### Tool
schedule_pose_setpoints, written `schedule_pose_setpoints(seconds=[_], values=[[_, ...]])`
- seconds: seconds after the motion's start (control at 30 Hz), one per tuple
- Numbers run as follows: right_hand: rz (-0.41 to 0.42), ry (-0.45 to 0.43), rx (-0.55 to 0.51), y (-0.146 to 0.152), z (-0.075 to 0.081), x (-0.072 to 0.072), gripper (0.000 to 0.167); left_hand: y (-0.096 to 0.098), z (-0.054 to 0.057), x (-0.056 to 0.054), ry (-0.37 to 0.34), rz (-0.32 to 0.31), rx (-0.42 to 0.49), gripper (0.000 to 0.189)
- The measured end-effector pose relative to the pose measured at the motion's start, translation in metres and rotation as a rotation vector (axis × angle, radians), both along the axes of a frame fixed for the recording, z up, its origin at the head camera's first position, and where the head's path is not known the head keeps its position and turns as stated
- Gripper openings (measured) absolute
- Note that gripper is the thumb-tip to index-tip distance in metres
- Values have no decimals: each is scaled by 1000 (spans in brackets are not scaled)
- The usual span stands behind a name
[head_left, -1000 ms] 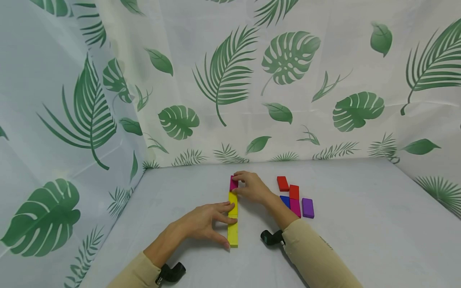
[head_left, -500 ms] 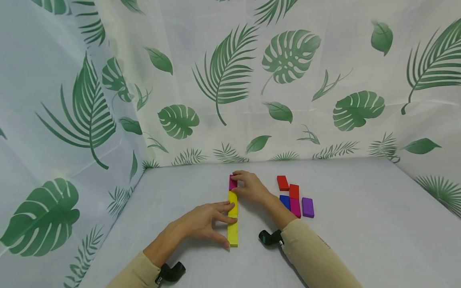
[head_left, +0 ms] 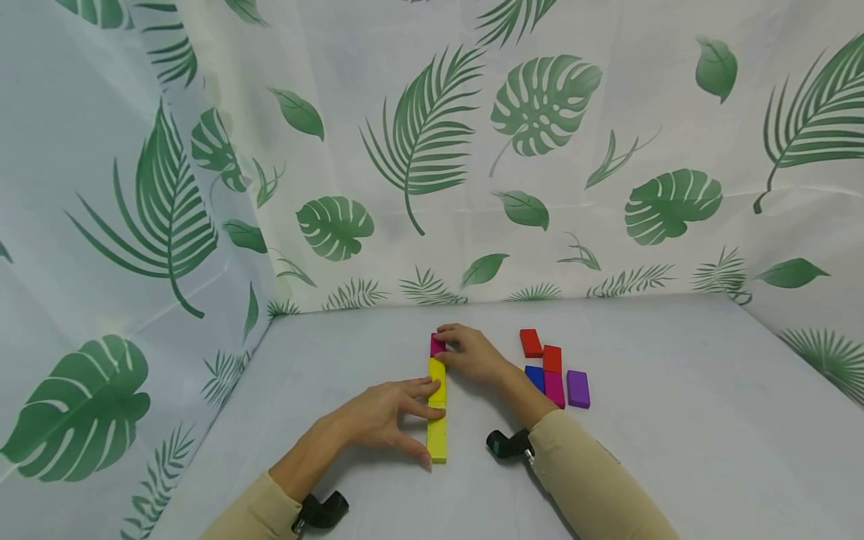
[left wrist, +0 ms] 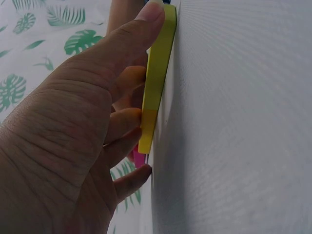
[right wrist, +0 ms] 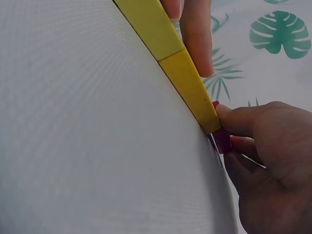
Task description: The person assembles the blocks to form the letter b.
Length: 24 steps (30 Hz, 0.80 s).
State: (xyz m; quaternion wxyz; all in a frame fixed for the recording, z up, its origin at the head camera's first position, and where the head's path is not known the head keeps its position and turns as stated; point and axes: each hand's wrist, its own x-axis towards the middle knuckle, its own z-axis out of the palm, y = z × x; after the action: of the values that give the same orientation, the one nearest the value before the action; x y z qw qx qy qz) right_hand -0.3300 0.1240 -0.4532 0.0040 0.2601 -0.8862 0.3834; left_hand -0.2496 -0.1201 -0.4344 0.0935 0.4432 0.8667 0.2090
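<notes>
Two flat blocks, a lemon-yellow one [head_left: 437,441] and a deeper yellow one [head_left: 437,368], lie end to end in a line on the white table. At their far end, my right hand [head_left: 475,358] pinches a magenta block [head_left: 436,346] between thumb and fingers. In the right wrist view that magenta block [right wrist: 223,141] sits at an angle against the yellow block's end. My left hand [head_left: 381,414] touches the yellow blocks from the left, fingers spread and extended. Its thumb [left wrist: 151,12] is at the near end of the lemon-yellow block, in the left wrist view.
Right of the line lie two red blocks [head_left: 530,343], a blue block [head_left: 534,377] partly behind the right forearm, another magenta block [head_left: 554,390] and a purple block [head_left: 577,389]. Leaf-patterned cloth [head_left: 432,255] stands behind the table and at its sides.
The magenta block's visible face looks shorter, and its far edge has shifted slightly nearer along with the right fingertips. My left hand and the yellow blocks stay in place.
</notes>
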Motion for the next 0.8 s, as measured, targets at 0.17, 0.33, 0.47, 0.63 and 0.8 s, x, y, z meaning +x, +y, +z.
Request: schedule_pose_setpoints(seconds=[0.17,0.33,0.47,0.63,0.8], values=[[10,-49,-23,0,0,0,40,0,0,0,-7,1,7,72],[15,-36,-9,0,1,1,38,-1,-1,0,-2,2,3,73],[13,-18,10,-1,1,1,37,-1,-2,1,-2,5,-2,73],[1,-21,23,-1,1,0,38,-1,-1,1,-5,4,-1,73],[-12,-34,26,0,3,1,38,-1,-1,0,-3,5,0,73]])
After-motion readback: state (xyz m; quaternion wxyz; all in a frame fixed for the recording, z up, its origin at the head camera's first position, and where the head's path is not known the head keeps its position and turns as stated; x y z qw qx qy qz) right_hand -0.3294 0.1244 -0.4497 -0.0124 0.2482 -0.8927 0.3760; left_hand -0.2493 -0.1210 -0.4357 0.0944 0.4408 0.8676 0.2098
